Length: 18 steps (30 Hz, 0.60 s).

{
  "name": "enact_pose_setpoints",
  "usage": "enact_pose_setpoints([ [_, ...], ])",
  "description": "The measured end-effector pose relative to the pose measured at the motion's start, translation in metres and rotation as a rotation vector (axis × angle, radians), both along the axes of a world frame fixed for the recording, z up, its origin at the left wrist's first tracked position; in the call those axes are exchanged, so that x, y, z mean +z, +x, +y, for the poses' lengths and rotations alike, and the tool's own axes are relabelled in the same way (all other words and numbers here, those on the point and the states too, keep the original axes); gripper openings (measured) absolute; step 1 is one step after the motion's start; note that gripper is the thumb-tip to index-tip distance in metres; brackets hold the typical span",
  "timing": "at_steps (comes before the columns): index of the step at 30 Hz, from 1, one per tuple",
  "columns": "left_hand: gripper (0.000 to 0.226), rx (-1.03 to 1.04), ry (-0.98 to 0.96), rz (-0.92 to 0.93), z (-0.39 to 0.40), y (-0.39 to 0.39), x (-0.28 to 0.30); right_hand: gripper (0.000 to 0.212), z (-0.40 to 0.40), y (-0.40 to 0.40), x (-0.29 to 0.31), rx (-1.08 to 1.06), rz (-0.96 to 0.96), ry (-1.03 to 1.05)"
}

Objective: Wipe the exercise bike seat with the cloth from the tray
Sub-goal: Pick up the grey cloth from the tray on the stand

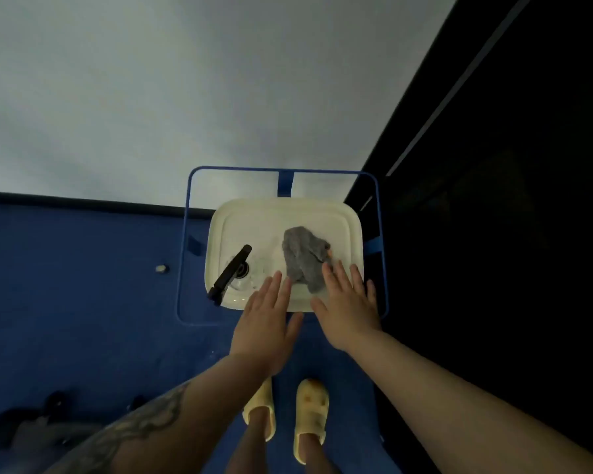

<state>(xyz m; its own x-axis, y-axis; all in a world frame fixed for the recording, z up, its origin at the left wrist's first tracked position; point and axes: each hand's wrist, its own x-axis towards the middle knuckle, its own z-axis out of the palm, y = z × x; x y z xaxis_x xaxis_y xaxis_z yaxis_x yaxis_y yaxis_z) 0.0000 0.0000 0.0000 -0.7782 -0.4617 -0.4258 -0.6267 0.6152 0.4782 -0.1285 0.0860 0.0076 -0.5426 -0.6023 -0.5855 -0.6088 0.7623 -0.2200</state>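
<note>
A crumpled grey cloth (303, 256) lies in a cream tray (351, 230) that rests on a blue metal stand (185, 234). My left hand (266, 325) is stretched flat over the tray's near edge, its fingertips just left of the cloth, holding nothing. My right hand (348, 302) reaches in from the right with fingers spread, its fingertips at the cloth's near right edge; whether they touch it is unclear. The exercise bike seat is out of view.
A clear spray bottle with a black trigger (231, 273) lies in the tray's left part. Dark equipment (24, 429) sits at the lower left on the blue floor (83, 319). A white wall stands behind, a dark panel (493, 200) to the right. My feet (310, 413) stand below the tray.
</note>
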Motion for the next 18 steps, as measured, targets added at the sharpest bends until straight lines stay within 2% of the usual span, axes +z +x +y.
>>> enact_pose_setpoints([
  [7, 0.061, 0.024, 0.03, 0.04, -0.013, -0.008, -0.045, 0.073, -0.027, -0.008, -0.056, -0.03, -0.007, -0.098],
  [14, 0.062, 0.094, 0.063, 0.18, -0.013, -0.005, -0.056, 0.087, -0.04, -0.015, -0.082, -0.091, 0.112, -0.283],
  [18, 0.061, 0.099, 0.038, 0.204, -0.011, -0.004, -0.056, 0.076, -0.047, -0.017, -0.088, -0.045, 0.217, -0.326],
])
